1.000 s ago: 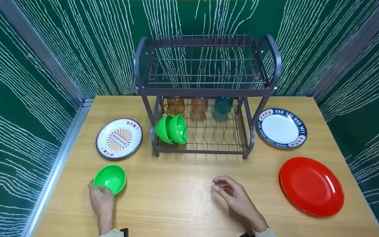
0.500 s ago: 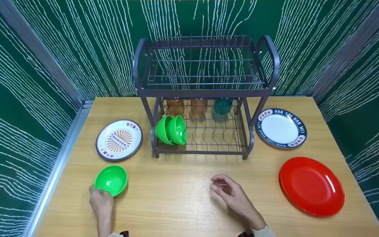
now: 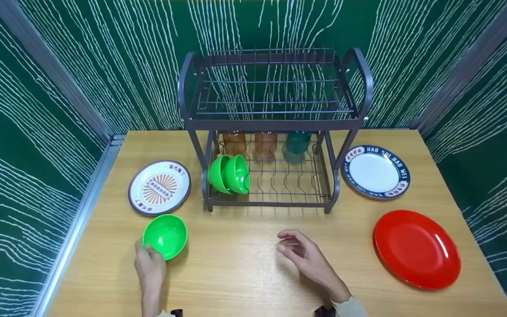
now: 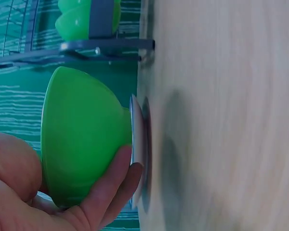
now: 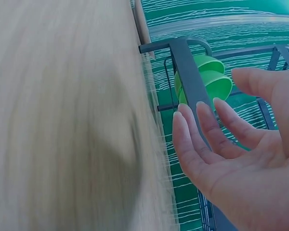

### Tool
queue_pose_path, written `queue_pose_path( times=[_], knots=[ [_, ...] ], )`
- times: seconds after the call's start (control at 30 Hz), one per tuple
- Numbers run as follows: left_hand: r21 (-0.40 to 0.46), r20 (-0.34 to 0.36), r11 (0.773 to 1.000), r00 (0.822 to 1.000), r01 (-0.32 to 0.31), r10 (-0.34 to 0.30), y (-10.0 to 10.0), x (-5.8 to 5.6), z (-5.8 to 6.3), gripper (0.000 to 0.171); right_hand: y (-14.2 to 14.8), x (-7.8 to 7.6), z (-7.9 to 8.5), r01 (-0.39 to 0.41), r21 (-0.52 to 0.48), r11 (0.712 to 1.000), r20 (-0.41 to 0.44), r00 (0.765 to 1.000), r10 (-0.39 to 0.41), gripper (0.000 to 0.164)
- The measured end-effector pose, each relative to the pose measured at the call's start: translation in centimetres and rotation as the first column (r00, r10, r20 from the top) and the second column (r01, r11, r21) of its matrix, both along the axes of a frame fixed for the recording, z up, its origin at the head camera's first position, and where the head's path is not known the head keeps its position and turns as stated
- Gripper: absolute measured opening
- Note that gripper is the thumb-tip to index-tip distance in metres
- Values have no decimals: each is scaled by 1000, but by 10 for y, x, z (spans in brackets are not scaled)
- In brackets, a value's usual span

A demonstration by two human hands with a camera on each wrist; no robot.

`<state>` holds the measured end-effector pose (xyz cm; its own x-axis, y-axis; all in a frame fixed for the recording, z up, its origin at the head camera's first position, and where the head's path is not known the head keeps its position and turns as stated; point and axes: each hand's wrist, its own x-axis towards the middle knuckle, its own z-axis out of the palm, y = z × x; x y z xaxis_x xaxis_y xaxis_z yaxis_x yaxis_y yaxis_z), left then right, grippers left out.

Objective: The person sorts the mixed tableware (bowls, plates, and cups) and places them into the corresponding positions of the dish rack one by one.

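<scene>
We see a green bowl (image 3: 172, 232) held just above the table (image 3: 231, 268) near a sunburst plate (image 3: 159, 187), gripped between thumb and fingers of the left hand (image 3: 150, 265). Beyond, a dark rack (image 3: 266, 204) holds two green bowls (image 3: 237, 174) on edge and three tinted cups (image 3: 266, 143). The right hand (image 3: 311, 259) hovers, fingers loosely curved.

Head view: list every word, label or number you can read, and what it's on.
"HAO SHI HAO WEI": upper-right rim of the dark-rimmed plate; some letters are soft.
Its lower-left lettering and the characters in its pale rim panels: too blurred to read surely.
Patterned plate, rim characters and central band: too small to read.
Green bowl in the left hand, red plate: no text visible.
</scene>
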<state>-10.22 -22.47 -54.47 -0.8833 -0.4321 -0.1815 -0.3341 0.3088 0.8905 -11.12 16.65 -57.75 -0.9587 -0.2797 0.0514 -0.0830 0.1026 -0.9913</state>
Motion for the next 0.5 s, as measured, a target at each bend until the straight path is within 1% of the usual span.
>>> queue_pose_path(
  times=[0.1,0.33,0.5],
  knots=[
    [-19,-13,1000,1000,12,-13,8,-1,2,49,-2,-1,0,-11,-2,1000,-2,1000,11,29],
    [-57,-90,997,995,45,-50,26,-1,3,42,-4,-2,0,-39,5,999,-25,999,39,29],
    [-91,-95,993,992,71,-79,37,-3,3,38,-5,-3,0,-34,12,999,-28,999,35,26]
  ],
)
